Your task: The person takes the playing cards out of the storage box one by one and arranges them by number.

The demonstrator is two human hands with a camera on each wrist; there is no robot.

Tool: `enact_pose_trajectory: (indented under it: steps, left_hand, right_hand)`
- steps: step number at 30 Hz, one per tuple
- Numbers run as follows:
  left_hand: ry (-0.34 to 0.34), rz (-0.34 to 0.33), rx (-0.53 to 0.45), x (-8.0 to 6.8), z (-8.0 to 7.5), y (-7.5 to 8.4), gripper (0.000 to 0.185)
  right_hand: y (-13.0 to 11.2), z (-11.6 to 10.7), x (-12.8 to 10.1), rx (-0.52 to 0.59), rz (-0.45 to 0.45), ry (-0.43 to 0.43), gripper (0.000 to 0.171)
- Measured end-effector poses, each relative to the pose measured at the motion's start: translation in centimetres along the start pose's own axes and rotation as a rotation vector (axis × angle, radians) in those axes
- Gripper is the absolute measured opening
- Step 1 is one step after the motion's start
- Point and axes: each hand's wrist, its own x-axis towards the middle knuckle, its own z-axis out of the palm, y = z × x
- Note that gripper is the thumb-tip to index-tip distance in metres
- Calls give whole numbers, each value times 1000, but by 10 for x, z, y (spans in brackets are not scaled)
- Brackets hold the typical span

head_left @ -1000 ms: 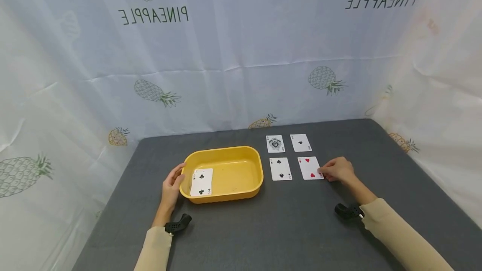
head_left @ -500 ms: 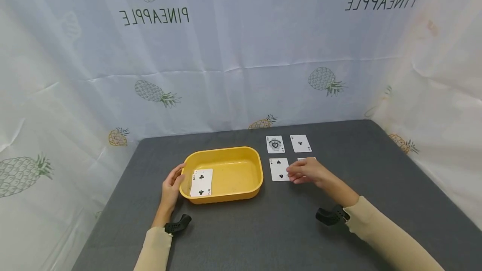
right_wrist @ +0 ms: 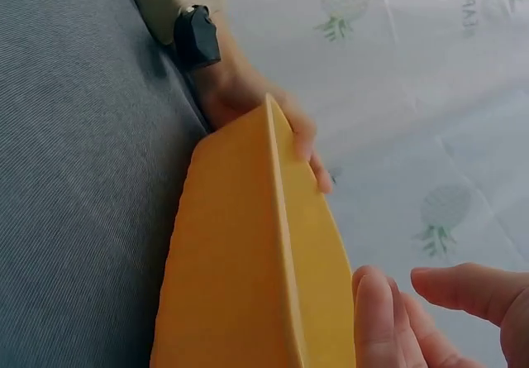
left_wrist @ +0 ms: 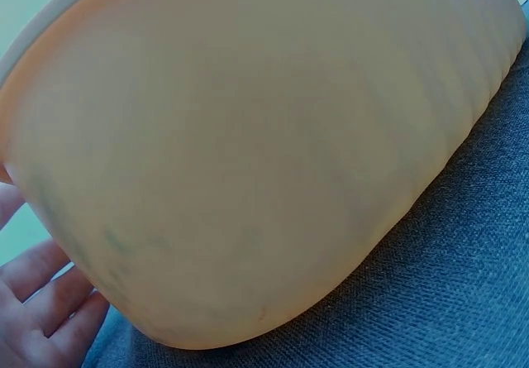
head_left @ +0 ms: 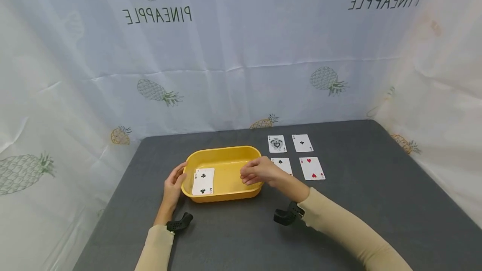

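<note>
My left hand (head_left: pixel 173 185) grips the left end of a yellow plastic tray (head_left: pixel 226 197), fingers along the outer wall and thumb at the rim. In the tray's left part lies a two of clubs (head_left: pixel 203 182), face up, with the edge of another card showing behind it. My right hand (head_left: pixel 261 171) is above the tray's right end and holds nothing. In the right wrist view its thumb (right_wrist: pixel 463 289) stands apart from the fingers (right_wrist: pixel 376 318). Right of the tray, a two of spades (head_left: pixel 281 163) is partly covered by this hand, and a two of hearts (head_left: pixel 312 168) lies beside it.
Behind those two lie an ace of spades (head_left: pixel 277 144) and an ace of clubs (head_left: pixel 302 143), forming a two-by-two grid. Everything rests on a dark grey cloth-covered table (head_left: pixel 241 237). A white curtain (head_left: pixel 233 53) with pineapple prints hangs behind and at both sides.
My right hand has left the two of hearts, which stays face up on the table, and has moved left over the tray. The left hand has stayed at the tray's left end.
</note>
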Motion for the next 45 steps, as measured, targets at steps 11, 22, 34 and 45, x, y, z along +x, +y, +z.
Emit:
enact_pose_trajectory:
  steps: [11,22,34,45]
  left_hand:
    - [6,40,-5,1,-1,0,39]
    - [14,54,-4,0,1,-4,39]
    - [-6,77,-45,1,0,-4,40]
    - [-7,90,-61,1,0,-6,39]
  right_hand:
    - [6,61,45,-18,158,10,20]
    - [11,85,64,1,289,193,30]
    - [7,104,71,120,316,266,33]
    - [12,108,79,97,268,191,9]
